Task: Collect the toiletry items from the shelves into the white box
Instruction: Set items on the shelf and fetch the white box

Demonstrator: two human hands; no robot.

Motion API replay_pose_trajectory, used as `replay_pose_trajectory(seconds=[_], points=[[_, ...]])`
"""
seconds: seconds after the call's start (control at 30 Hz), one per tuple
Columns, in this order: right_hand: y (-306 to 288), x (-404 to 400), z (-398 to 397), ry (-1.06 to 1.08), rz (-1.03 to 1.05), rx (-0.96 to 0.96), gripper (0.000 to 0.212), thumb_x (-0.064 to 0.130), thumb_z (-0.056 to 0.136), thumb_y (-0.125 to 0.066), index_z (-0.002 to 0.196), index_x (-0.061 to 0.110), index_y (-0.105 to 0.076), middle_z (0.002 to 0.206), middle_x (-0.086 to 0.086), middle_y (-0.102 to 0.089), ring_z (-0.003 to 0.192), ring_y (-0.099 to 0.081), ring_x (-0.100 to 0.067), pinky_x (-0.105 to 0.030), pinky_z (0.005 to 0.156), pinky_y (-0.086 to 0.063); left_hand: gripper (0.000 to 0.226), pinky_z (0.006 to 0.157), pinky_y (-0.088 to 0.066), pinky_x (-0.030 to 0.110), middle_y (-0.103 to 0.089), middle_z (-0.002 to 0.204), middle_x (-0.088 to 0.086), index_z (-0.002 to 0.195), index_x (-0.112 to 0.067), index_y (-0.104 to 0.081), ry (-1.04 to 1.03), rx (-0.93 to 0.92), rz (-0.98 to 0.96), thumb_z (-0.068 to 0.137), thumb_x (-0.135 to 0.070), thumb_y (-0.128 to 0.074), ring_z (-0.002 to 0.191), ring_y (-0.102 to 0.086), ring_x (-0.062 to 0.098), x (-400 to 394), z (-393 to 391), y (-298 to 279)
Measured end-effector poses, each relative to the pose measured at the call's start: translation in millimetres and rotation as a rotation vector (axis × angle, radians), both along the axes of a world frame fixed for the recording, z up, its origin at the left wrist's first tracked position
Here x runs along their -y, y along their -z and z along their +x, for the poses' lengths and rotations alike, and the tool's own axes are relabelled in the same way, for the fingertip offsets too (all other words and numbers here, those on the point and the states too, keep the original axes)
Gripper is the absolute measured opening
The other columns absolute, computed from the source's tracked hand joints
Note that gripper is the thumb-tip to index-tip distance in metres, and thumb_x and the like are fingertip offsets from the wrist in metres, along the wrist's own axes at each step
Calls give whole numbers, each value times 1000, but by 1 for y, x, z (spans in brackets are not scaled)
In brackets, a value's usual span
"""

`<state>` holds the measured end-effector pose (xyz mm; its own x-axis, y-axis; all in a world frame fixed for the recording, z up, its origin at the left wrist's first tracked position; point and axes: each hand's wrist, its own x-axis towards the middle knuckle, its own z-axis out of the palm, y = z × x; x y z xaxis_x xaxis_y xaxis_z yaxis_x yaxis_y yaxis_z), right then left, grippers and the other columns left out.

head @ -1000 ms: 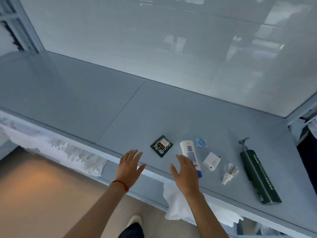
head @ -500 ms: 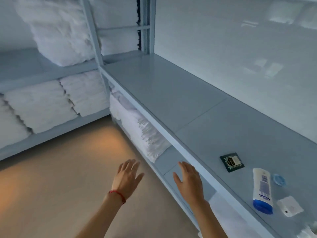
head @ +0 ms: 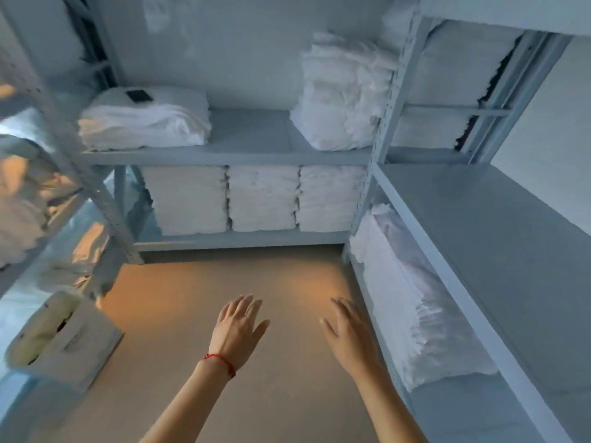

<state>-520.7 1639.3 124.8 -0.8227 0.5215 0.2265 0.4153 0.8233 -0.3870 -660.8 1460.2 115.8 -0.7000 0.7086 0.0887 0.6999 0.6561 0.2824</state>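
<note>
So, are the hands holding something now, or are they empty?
Empty. The left hand and right hand are open over the floor, fingers spread.

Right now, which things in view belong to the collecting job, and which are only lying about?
Job: white box; small dark packet, possibly a toiletry item; left hand and right hand, both empty.
Lying about: folded towels; metal shelves.

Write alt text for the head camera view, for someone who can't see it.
Two empty, open hands, the left hand wearing a red string bracelet and the right hand, reach out over a beige floor between grey metal shelves stacked with folded white towels.
</note>
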Motion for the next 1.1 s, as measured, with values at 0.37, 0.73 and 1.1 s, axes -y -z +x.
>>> replay_pose_trajectory(seconds=[0.37, 0.73, 1.1], points=[[-10, 64, -228, -442, 22, -75, 40, 26, 80, -68, 114, 6, -60, 114, -12, -65, 104, -61, -26, -35, 87, -48, 56, 81, -51, 45, -67, 108, 13, 107, -11, -63, -422, -39, -8, 83, -51, -31, 100, -62, 32, 102, -140, -8], [-19, 109, -422, -961, -26, -88, 44, 33, 82, -56, 117, 6, -59, 116, -14, -63, 107, -59, -27, -39, 90, -49, 45, 83, -49, 51, -65, 110, 18, 109, -8, -62, -903, -96, 57, 76, -37, -57, 102, -59, 38, 140, -226, -17], [-34, 243, -521, -1333, -74, -99, 41, 28, 86, -60, 122, 8, -55, 124, -12, -59, 116, -52, -26, -39, 97, -42, 55, 76, -52, 47, -66, 103, 20, 105, -4, -62, -1297, -127, 45, 80, -45, -35, 94, -63, 36, 243, -248, -32]])
